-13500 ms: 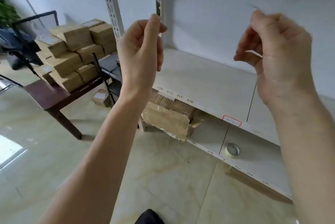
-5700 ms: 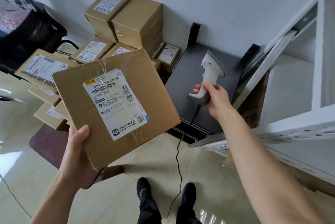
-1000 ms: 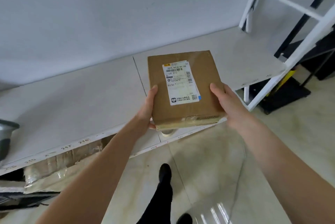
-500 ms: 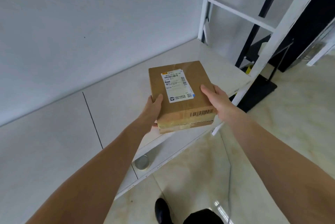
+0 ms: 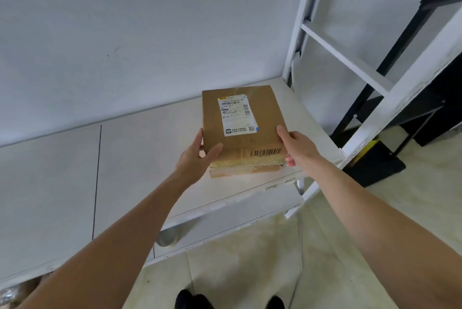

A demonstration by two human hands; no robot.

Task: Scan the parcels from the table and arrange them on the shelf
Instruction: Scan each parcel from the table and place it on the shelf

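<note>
A flat brown cardboard parcel (image 5: 265, 113) with a white shipping label on top and a barcode strip on its near edge sits over the right end of the white shelf board (image 5: 140, 158). My left hand (image 5: 197, 156) grips its near left corner, thumb on top. My right hand (image 5: 297, 146) holds its right side, thumb on the top face. Whether the parcel's underside touches the board is hidden.
A white upright and cross brace of the shelf frame (image 5: 350, 63) stand right of the parcel. A tape roll (image 5: 167, 238) lies on the lower shelf. A black stand base (image 5: 375, 166) sits on the tiled floor at right. The grey wall is directly behind.
I carried the parcel rightward along the shelf and further in over the board's right end. Both hands keep the same hold.
</note>
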